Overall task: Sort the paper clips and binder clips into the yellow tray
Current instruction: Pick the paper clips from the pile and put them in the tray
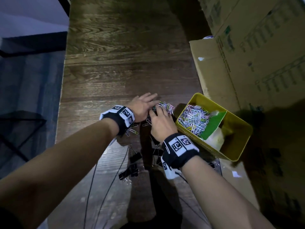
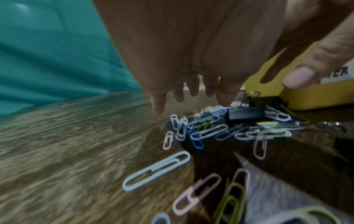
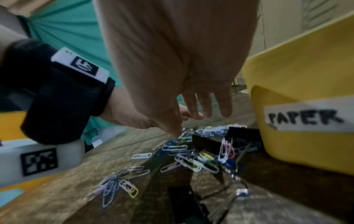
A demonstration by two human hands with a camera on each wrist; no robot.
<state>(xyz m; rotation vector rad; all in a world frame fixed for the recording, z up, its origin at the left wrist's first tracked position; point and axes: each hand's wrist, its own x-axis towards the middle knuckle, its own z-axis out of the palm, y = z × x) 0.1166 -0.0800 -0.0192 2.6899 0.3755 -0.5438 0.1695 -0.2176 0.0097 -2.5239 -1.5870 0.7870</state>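
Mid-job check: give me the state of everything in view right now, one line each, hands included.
Left hand: open, fingers spread over the loose clips, no grip.
Right hand: open, fingers on the clip pile, no grip.
Paper clips: loose pile on the table beside the tray.
Tray: upright, one compartment part filled with paper clips.
Binder clips: scattered on the table, unsorted.
Label: on the tray wall, reads PAPER.

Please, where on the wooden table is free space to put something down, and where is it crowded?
The dark wooden table is bare beyond both hands, between its left edge and the cardboard boxes. It is crowded beside the yellow tray: coloured paper clips, with black binder clips nearer the person.
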